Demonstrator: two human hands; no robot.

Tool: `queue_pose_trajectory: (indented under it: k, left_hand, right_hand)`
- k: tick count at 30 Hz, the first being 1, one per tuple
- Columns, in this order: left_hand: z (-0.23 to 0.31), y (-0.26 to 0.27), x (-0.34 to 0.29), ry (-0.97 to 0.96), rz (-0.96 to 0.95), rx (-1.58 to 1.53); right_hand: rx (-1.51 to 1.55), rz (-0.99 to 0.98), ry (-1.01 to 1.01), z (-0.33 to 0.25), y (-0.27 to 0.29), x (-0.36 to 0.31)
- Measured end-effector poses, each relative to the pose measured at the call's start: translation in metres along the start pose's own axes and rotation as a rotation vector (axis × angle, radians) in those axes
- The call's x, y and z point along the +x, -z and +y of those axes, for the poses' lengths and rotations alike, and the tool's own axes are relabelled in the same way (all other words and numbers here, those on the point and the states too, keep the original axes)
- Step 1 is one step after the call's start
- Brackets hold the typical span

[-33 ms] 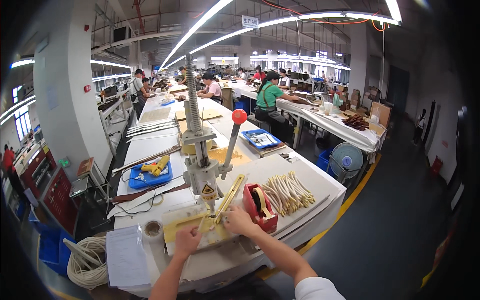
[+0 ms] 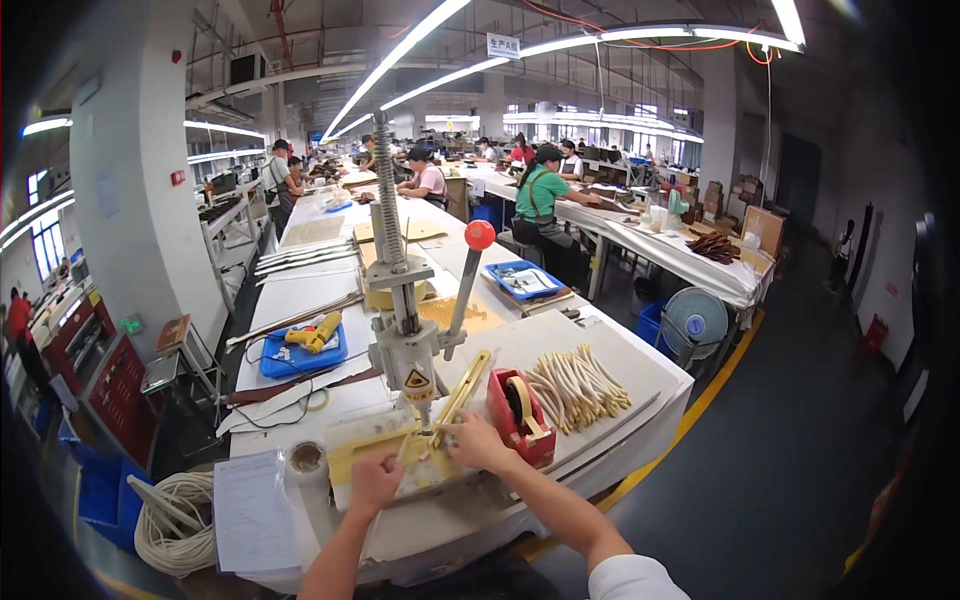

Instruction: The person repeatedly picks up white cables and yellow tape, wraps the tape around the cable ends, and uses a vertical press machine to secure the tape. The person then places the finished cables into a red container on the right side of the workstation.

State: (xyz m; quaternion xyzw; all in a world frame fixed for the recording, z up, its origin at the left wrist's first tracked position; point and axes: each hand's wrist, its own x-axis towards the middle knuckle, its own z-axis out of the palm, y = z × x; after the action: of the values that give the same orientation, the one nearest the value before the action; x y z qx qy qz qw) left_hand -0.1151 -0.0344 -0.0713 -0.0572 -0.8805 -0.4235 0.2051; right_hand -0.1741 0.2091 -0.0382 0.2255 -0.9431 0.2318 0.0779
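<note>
My left hand (image 2: 374, 484) is closed on a thin pale cord (image 2: 405, 447), whose end sticks up from my fingers toward the press tip. My right hand (image 2: 477, 443) is just right of that tip, fingers curled together beside the lower end of a yellow slotted strip (image 2: 465, 385). What its fingertips hold, if anything, is hidden. Between my hands stands a grey hand press (image 2: 408, 345) with a tall spring and a red-knobbed lever (image 2: 480, 236). Beneath its tip lies a pale board with yellow tape (image 2: 350, 462).
A red tape dispenser (image 2: 519, 418) stands right of my right hand, beside a pile of cords with yellowish ends (image 2: 580, 388). Blue trays (image 2: 274, 367) lie farther back, one with a yellow glue gun (image 2: 316, 334). Paper sheets (image 2: 250, 515) and a tape roll (image 2: 305, 458) are at left. Co-workers sit beyond.
</note>
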Motion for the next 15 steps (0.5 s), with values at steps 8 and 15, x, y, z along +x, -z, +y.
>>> queue_pose_trajectory:
  k: [8,15]
  left_hand:
    - [-0.005,-0.003,0.002,0.017,0.015,0.01]
    - [0.005,-0.001,0.002,0.06,-0.025,-0.018]
  right_hand:
    - [0.051,0.049,0.091,0.009,-0.017,0.015]
    - [0.032,0.042,0.152,0.021,-0.037,0.027]
